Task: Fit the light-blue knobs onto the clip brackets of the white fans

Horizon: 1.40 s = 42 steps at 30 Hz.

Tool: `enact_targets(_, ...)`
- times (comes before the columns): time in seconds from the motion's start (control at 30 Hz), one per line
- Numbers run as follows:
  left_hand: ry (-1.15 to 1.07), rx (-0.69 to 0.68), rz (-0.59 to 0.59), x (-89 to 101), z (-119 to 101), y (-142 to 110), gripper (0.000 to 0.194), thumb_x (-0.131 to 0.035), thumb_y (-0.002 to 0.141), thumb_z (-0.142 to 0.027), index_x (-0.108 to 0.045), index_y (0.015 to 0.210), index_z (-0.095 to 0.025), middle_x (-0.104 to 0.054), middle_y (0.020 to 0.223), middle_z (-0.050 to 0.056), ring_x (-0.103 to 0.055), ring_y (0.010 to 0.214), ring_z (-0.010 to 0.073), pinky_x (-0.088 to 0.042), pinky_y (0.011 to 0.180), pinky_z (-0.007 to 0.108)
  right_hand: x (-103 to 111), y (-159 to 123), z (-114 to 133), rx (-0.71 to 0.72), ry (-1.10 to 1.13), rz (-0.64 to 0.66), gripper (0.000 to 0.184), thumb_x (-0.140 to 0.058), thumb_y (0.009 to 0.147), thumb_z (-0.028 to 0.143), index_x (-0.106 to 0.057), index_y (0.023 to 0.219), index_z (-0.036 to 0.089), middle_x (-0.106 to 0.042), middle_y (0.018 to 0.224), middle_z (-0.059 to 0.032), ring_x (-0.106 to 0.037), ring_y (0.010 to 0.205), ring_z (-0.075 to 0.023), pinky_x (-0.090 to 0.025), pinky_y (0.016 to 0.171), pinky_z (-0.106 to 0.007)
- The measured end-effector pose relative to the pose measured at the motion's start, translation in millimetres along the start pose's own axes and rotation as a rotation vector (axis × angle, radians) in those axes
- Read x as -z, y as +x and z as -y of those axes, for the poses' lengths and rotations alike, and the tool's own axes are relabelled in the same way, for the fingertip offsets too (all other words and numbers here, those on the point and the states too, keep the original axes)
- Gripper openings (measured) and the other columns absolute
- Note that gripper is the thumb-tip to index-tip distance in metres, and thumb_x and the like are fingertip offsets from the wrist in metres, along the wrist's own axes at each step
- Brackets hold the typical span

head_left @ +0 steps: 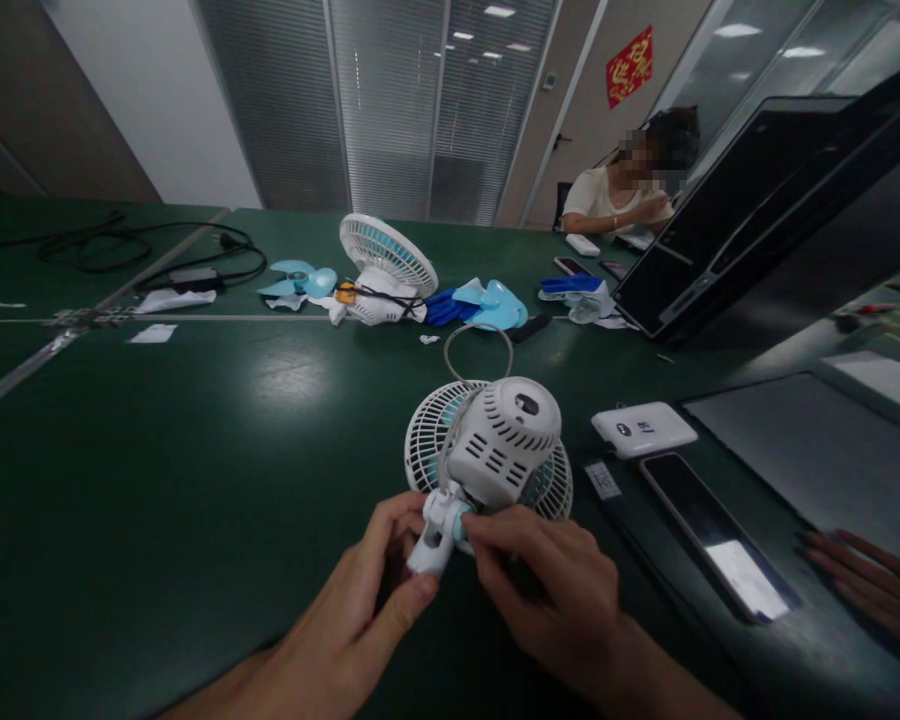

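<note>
A small white clip fan (pixel 506 440) lies face down on the green table, its round grille against the surface and its slotted motor housing up. My left hand (pixel 352 600) grips the white clip bracket (pixel 433 540) at the fan's neck between thumb and fingers. At the bracket's side, my right hand (pixel 547 580) pinches a light blue knob (pixel 461 522), which its fingertips partly cover. A grey cable (pixel 478 328) loops up behind the housing.
Farther back lie another white fan (pixel 388 262), light blue fan blades (pixel 495 303) and blue-white gloves (pixel 579 297). At right are a white power bank (pixel 643 429), a phone (pixel 720 535) and a large dark monitor (pixel 765 210). A person (pixel 622 195) sits across the table; another hand (pixel 874 580) shows at the right edge.
</note>
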<state>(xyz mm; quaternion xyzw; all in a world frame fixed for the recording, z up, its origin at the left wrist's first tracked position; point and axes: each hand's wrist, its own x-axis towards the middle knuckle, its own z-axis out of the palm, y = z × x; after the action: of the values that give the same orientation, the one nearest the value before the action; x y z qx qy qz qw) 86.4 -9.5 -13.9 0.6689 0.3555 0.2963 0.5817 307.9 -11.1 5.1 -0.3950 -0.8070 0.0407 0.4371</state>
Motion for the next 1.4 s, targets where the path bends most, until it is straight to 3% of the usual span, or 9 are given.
enact_targets(0.13,0.004,-0.010,0.008,-0.7,1,1,0.041,-0.044,0.105,-0.039,-0.029,0.143,-0.038,-0.061,0.116,0.001,-0.056,0.097,0.0194,-0.044,0.087,0.035,-7,-2,16,-0.244,0.088,-0.049,0.010,-0.061,0.092,0.014,-0.067,0.097,0.021,-0.067,0.068,0.0064,-0.060,0.049,-0.0062,-0.047,0.049,-0.017)
enact_targets(0.37,-0.032,-0.014,0.009,0.6,-1,2,0.039,-0.044,0.105,-0.039,-0.030,0.142,-0.038,-0.061,0.113,0.001,-0.056,0.096,0.0189,-0.043,0.086,0.035,24,10,-9,0.293,-0.145,0.236,0.026,-0.046,0.102,0.013,-0.066,0.118,0.016,-0.073,0.094,-0.0043,-0.071,0.078,-0.0143,-0.052,0.058,-0.026)
enact_targets(0.5,-0.067,-0.014,0.000,1.8,-2,1,0.037,-0.045,0.105,-0.040,-0.034,0.140,-0.037,-0.059,0.110,0.000,-0.054,0.095,0.0182,-0.043,0.086,0.035,36,17,-17,0.397,-0.219,0.275,0.024,-0.048,0.103,0.012,-0.068,0.116,0.015,-0.074,0.105,-0.0049,-0.070,0.079,-0.0141,-0.054,0.061,-0.027)
enact_targets(0.77,-0.082,0.018,-0.026,0.9,-1,1,0.037,-0.047,0.104,-0.043,-0.036,0.139,-0.034,-0.057,0.107,0.001,-0.053,0.095,0.0195,-0.041,0.086,0.037,34,19,-20,0.362,-0.243,0.237,0.017,-0.055,0.103,0.017,-0.066,0.116,0.016,-0.072,0.101,-0.0048,-0.068,0.076,-0.0135,-0.052,0.058,-0.027)
enact_targets(0.87,-0.066,-0.004,-0.014,-1.0,0,3,0.037,-0.048,0.104,-0.041,-0.034,0.138,-0.036,-0.057,0.105,0.000,-0.051,0.091,0.0186,-0.040,0.083,0.036,24,12,-18,0.285,-0.226,0.158,0.013,-0.069,0.095,0.018,-0.068,0.108,0.016,-0.071,0.095,-0.0021,-0.066,0.073,-0.0111,-0.051,0.061,-0.025)
enact_targets(1.03,-0.039,-0.009,0.000,-2.7,1,2,0.040,-0.048,0.104,-0.041,-0.031,0.140,-0.037,-0.058,0.105,0.000,-0.051,0.088,0.0180,-0.040,0.081,0.036,12,5,-6,0.089,-0.218,0.078,0.009,-0.064,0.097,0.018,-0.066,0.088,0.018,-0.066,0.079,0.0007,-0.062,0.064,-0.0104,-0.045,0.055,-0.027)
enact_targets(1.1,-0.026,-0.004,0.010,-2.1,0,2,0.040,-0.047,0.104,-0.041,-0.031,0.140,-0.037,-0.059,0.108,0.000,-0.052,0.090,0.0184,-0.040,0.082,0.036,18,8,-6,0.119,-0.232,0.102,0.003,-0.064,0.096,0.018,-0.068,0.096,0.018,-0.067,0.080,0.0004,-0.062,0.064,-0.0109,-0.045,0.056,-0.027)
enact_targets(1.2,-0.014,0.011,0.006,-0.5,-2,2,0.039,-0.046,0.104,-0.042,-0.033,0.140,-0.035,-0.059,0.108,0.001,-0.053,0.091,0.0191,-0.041,0.082,0.037,35,16,-13,0.341,-0.230,0.286,0.025,-0.057,0.100,0.015,-0.065,0.123,0.021,-0.070,0.091,-0.0008,-0.064,0.069,-0.0117,-0.047,0.057,-0.027)
enact_targets(1.4,-0.020,0.034,-0.020,-0.1,-2,1,0.040,-0.048,0.103,-0.042,-0.035,0.140,-0.032,-0.060,0.109,0.003,-0.055,0.095,0.0215,-0.042,0.085,0.037,42,22,-20,0.351,-0.234,0.297,0.017,-0.057,0.101,0.017,-0.068,0.114,0.017,-0.071,0.092,-0.0022,-0.066,0.071,-0.0117,-0.050,0.059,-0.026)
